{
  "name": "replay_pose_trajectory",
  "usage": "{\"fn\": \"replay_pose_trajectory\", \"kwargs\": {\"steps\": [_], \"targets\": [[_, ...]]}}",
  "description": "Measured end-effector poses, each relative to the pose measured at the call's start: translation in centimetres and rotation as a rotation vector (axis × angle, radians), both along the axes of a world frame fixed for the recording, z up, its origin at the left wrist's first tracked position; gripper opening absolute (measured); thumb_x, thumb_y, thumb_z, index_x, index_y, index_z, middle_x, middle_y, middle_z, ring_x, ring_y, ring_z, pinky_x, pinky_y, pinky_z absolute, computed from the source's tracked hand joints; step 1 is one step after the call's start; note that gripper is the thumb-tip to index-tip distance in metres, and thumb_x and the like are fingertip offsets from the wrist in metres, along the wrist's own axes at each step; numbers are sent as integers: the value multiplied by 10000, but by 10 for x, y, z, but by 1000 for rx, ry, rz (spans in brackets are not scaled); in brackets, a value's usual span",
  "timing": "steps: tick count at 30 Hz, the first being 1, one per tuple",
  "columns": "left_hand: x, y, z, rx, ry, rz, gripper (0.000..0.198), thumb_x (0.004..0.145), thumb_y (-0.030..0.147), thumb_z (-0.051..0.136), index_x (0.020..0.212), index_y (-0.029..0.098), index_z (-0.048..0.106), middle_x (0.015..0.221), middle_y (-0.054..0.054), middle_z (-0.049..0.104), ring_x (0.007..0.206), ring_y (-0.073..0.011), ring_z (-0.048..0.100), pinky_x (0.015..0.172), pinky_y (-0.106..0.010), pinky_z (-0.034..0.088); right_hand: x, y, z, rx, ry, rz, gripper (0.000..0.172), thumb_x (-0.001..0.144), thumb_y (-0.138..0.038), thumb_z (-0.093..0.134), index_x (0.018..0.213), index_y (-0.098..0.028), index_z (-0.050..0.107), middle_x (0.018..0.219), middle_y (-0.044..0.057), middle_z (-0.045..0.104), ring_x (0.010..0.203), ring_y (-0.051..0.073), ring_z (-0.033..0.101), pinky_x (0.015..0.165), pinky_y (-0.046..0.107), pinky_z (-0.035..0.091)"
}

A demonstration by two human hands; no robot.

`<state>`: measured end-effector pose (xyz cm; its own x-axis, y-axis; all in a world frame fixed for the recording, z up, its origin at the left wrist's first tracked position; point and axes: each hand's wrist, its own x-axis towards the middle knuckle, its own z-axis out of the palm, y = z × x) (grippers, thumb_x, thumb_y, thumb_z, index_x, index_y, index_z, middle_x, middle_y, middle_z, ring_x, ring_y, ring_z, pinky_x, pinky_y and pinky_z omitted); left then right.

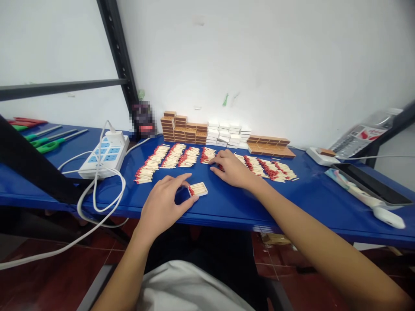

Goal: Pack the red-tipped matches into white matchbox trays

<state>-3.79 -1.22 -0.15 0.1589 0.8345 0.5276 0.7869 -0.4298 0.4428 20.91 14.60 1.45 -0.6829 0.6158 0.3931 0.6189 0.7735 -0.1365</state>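
Note:
My left hand (165,203) holds a small white matchbox tray (202,192) by its left end, thumb at the near corner and fingers at the far side. Several red-tipped matches (197,189) lie in the tray, which rests on the blue table. My right hand (231,168) reaches over the row of loose matches, its fingers bent and slightly apart. Its fingertips touch the edge of a small match pile (208,154), and I see nothing lifted in them. More match piles (152,164) lie to the left, and others (272,169) lie to the right, partly behind my right hand.
Along the wall stand stacked brown matchboxes (184,131), white trays (227,134) and more brown boxes (270,146). A power strip (105,153) with looping white cables and green-handled screwdrivers (52,144) are at left. A phone (372,183), a wrapped white-handled item (359,194) and a plastic bottle (363,134) lie right.

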Motion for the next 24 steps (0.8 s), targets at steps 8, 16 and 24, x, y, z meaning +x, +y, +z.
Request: {"fn": "replay_pose_trajectory", "kwargs": {"steps": [8,16,24], "targets": [[0,0,-1,6,8,3,554,972,358,799,1479,275,593,1145,-11,799,1111,-260,691,1045,-449,538,0,10,-3,-41,55,7,193,1028,-269,613,1098,-190,774,1047,132,654,1054,311,569,935,462,482],[0,0,0,4,10,1,540,977,345,796,1472,272,594,1139,-9,799,1101,-256,685,1030,-448,540,-2,10,-3,-20,50,-4,198,1025,-241,609,1095,-175,783,1022,134,650,1033,310,568,918,457,483],[0,0,0,8,9,0,520,985,359,778,1465,280,594,1138,-16,800,1102,-267,690,1024,-458,543,-3,10,-3,-15,38,-7,216,1028,-241,597,1100,-165,786,1029,145,650,1058,320,567,936,467,487]]}}
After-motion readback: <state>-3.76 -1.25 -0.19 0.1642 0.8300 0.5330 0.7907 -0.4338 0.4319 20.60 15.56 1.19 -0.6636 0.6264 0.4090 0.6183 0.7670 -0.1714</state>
